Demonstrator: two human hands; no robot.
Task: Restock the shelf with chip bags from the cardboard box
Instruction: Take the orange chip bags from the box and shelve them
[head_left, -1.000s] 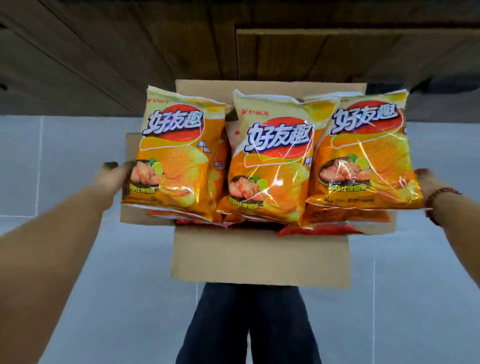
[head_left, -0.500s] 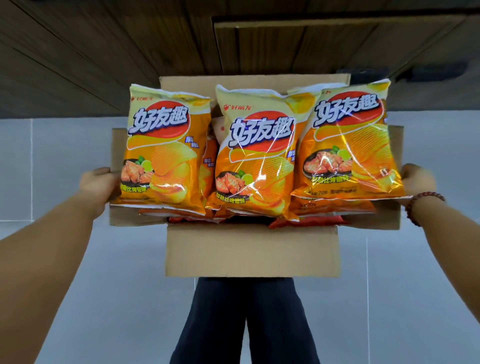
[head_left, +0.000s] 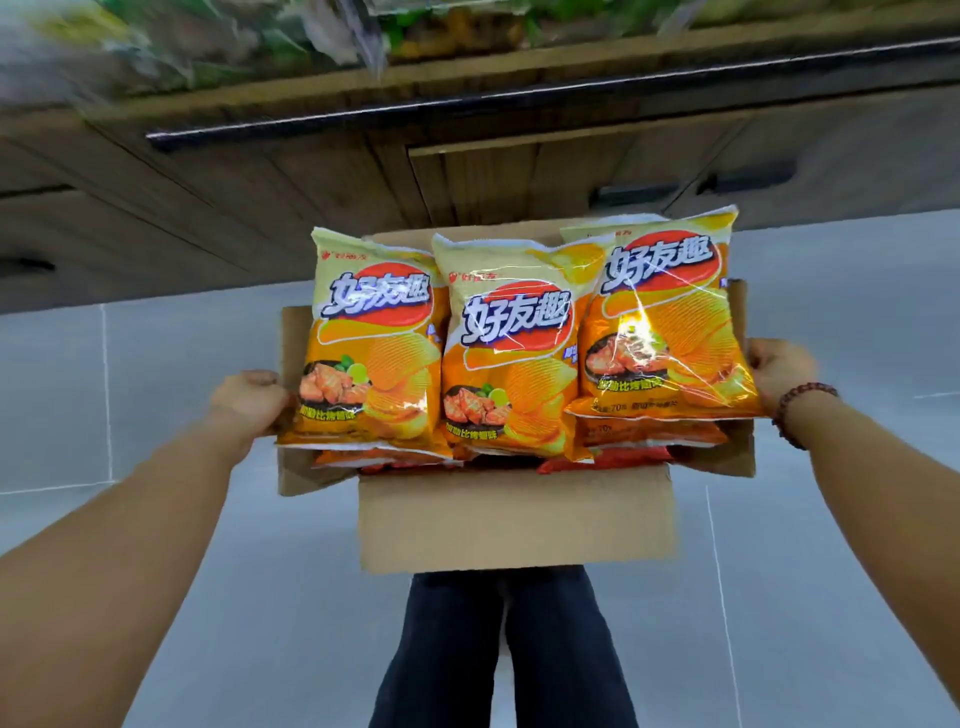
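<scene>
**Box carried at the shelf, no hand free**

Both hands were busy w/ the cardboard box (head_left: 514, 519). The left hand (head_left: 249, 402) had its fingers curled round the left side flap. The right hand (head_left: 776, 371), beaded bracelet (head_left: 800, 410) at the wrist, gripped the right flap. The box was held off the grey floor (head_left: 156, 364), in front of the person's legs (head_left: 498, 649), near the wooden cabinet (head_left: 311, 182) and below the shelf (head_left: 467, 85). Shelf stock showed only as a green blur.

Three orange chip bags lay face-up across the box top: left bag (head_left: 374, 343), middle bag (head_left: 511, 353), right bag (head_left: 670, 322), edges overlapping. More bags, some red, sat underneath. The right bag overhung its flap, right beside the right hand.

The step looked like bringing the box to the shelf; no bag was picked yet. To do it well, prob. keep the box level, since the top bags sat loose above the rim and slick film slides on a tilt. Best to set the box down or brace it before freeing a hand. Then take the top bags first w/ a light grip, since they're air-filled and chips crush.
</scene>
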